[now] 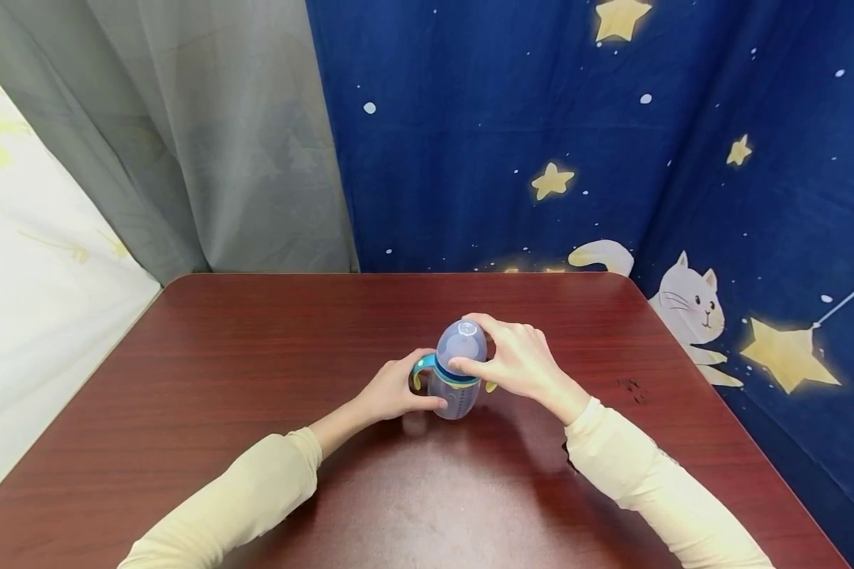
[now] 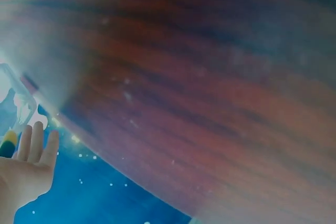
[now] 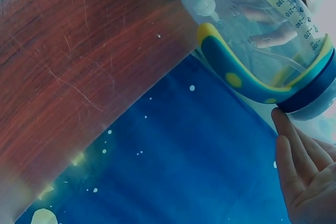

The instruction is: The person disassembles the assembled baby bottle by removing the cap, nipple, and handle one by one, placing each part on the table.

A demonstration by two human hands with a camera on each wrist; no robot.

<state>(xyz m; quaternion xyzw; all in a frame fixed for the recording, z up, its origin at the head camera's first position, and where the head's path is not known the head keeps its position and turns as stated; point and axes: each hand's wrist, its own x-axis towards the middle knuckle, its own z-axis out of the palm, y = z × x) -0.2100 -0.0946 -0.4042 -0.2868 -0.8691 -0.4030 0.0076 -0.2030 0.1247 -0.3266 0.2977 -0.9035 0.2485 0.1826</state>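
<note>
A clear baby bottle (image 1: pixel 455 401) with printed measuring marks stands upright near the middle of the table, under a translucent domed cap (image 1: pixel 462 341). Around its neck runs a blue and yellow ring with two curved side handles; one handle (image 3: pixel 236 74) shows large in the right wrist view. My left hand (image 1: pixel 393 389) grips the bottle's body from the left, thumb across the front, and its fingers show through the clear wall in the right wrist view. From the right, my right hand (image 1: pixel 523 359) holds the cap between thumb and fingers. A thin straw (image 3: pixel 278 59) runs inside the bottle.
The dark red wooden table (image 1: pixel 256 340) extends all round the bottle. Behind it hang a grey curtain (image 1: pixel 256 142) and a blue curtain (image 1: pixel 470 158) with stars and a white cat. A pale patterned cloth (image 1: pixel 35 276) borders the left edge.
</note>
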